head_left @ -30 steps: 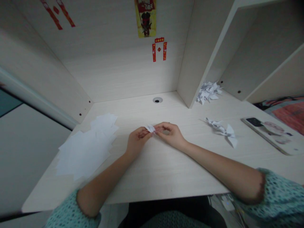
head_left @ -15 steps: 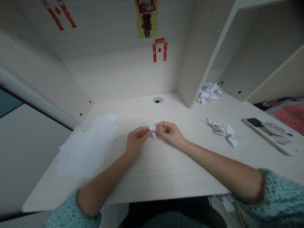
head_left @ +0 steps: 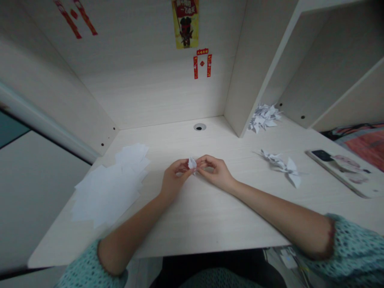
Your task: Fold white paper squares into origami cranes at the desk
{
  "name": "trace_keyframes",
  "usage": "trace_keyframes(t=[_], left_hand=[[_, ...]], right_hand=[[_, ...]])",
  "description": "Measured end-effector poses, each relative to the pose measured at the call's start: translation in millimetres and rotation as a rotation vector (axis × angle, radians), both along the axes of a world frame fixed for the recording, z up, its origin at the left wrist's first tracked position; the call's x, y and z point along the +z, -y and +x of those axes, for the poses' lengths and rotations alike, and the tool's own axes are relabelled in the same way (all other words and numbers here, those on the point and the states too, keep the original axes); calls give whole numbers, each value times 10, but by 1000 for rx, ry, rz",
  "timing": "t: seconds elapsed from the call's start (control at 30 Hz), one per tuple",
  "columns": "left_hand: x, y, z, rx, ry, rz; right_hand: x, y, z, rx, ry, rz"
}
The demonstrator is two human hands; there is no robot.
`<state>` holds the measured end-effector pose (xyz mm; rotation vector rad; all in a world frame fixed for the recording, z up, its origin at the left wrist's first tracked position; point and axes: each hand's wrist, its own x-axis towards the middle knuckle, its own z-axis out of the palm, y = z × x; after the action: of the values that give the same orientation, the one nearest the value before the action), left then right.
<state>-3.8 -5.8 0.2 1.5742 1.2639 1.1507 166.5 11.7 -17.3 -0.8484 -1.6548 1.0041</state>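
Note:
A small folded white paper crane (head_left: 192, 163) is pinched between my two hands above the middle of the desk. My left hand (head_left: 176, 174) grips it from the left, thumb and fingertips closed on the paper. From the right, my right hand (head_left: 216, 172) pinches its other side. Part of the crane is hidden behind the fingertips. To the left lies a spread of flat white paper sheets (head_left: 108, 192). A few folded paper cranes (head_left: 280, 165) rest on the desk to the right of my right hand.
A heap of folded paper cranes (head_left: 264, 117) sits behind the upright divider (head_left: 249, 96). A phone (head_left: 345, 170) lies at the right, with a reddish cloth (head_left: 367, 142) beyond it. The desk (head_left: 180, 228) has a round cable hole (head_left: 199, 127) near the back panel.
The folded paper has turned slightly between my fingertips, and its lower point is now mostly covered. Both hands have shifted a little, the left one towards the right.

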Motion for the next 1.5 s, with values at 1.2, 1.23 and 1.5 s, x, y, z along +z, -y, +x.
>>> trace_keyframes(t=[1.2,1.23,1.5], left_hand=[[57,17,-87,128,-380,342],[64,21,-84,134,-361,306],[109,5,-71,167,-172,137]], right_hand=[[-3,-48,11,46,-222,-276],[-2,-46,11,49,-219,-279],[9,-43,7,46,-194,-228]])
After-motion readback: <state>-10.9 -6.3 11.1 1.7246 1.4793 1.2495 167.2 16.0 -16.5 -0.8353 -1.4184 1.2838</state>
